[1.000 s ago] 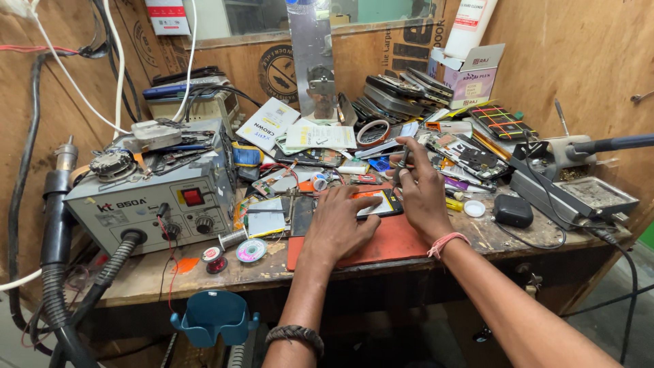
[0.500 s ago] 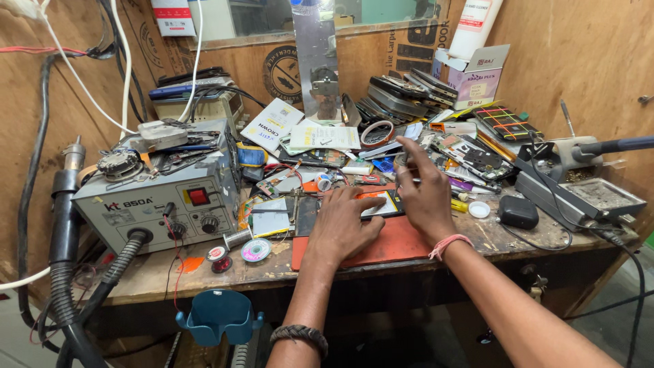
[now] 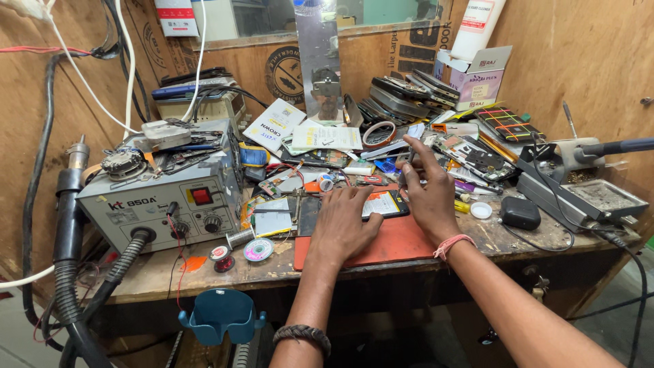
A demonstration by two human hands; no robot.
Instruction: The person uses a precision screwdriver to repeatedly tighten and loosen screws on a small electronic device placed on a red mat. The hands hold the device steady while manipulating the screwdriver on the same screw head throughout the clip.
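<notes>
Where the view begins, nearest the camera, a blue plastic holder (image 3: pixel 221 315) hangs off the front edge of the tabletop (image 3: pixel 146 276), and two bare forearms reach up over that edge, the left one wearing a braided dark band at the wrist. Just past the edge lies an orange-red work mat (image 3: pixel 402 238). The left hand (image 3: pixel 343 225) rests palm down across the mat's far side, fingers spread and flat, pressing on an opened phone (image 3: pixel 340 208) whose inner parts and yellow-and-white labelled battery show beside the fingertips; it grips nothing, it only bears down. The right hand (image 3: pixel 426 194), with a pink thread at the wrist, arches just to the right of the phone, wrist raised, fingers curled around a thin metal tool (image 3: pixel 409 160) pinched near its upper end, index finger stretched along it; what the tip touches cannot be told.

To the left at the same depth stands a grey hot-air rework station (image 3: pixel 163 197) with a red switch and two knobs, its ribbed black hose (image 3: pixel 68 272) dropping off the tabletop; small spools of solder wire (image 3: pixel 259 249) lie in front of it. To the right sit a small black case (image 3: pixel 520 212) and a white round cap (image 3: pixel 481 210), then a metal tray (image 3: pixel 599 197). Farther back, circuit boards (image 3: pixel 477 153), a roll of tape (image 3: pixel 379 134), paper packets (image 3: pixel 274 126) and a stack of old phones (image 3: pixel 402 92) crowd the surface, with a cardboard box (image 3: pixel 477 75) against the wooden wall.
</notes>
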